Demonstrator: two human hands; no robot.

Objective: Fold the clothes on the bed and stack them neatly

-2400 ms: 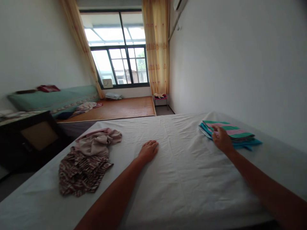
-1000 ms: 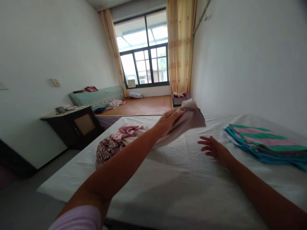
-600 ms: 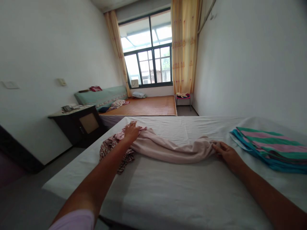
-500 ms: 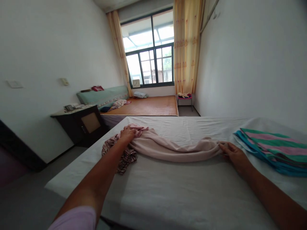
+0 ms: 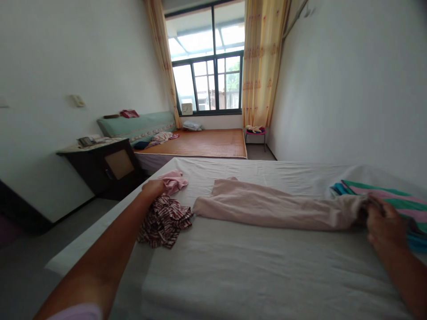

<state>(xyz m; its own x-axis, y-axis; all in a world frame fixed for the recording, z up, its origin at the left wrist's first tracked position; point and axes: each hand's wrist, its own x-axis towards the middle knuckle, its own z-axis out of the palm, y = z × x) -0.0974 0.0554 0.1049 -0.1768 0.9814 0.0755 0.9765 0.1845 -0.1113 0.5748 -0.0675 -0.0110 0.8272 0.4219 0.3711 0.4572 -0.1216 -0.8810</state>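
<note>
A long beige-pink garment (image 5: 267, 206) lies stretched across the white sheet (image 5: 253, 271). Its right end is bunched in my right hand (image 5: 387, 222), whose fingers are closed round it. At the left, my left hand (image 5: 155, 188) is closed on a pink cloth (image 5: 175, 181); its fingertips are partly hidden. Just below that hand sits a crumpled brown-and-white patterned cloth (image 5: 167, 222). Between the garment's left end and the pink cloth there is a gap. Folded striped green and pink cloths (image 5: 393, 195) rest at the right, partly behind my right hand.
Beyond the sheet's far edge stands a bed with a brown mat (image 5: 213, 142) and a green headboard (image 5: 140, 126). A dark cabinet (image 5: 100, 169) is at the left. A small stool (image 5: 255, 131) stands below the curtain (image 5: 262, 66).
My right hand has moved right, pulling the beige-pink garment straighter and away from the other cloths. My left hand has shifted left with the pink cloth. The view has moved slightly.
</note>
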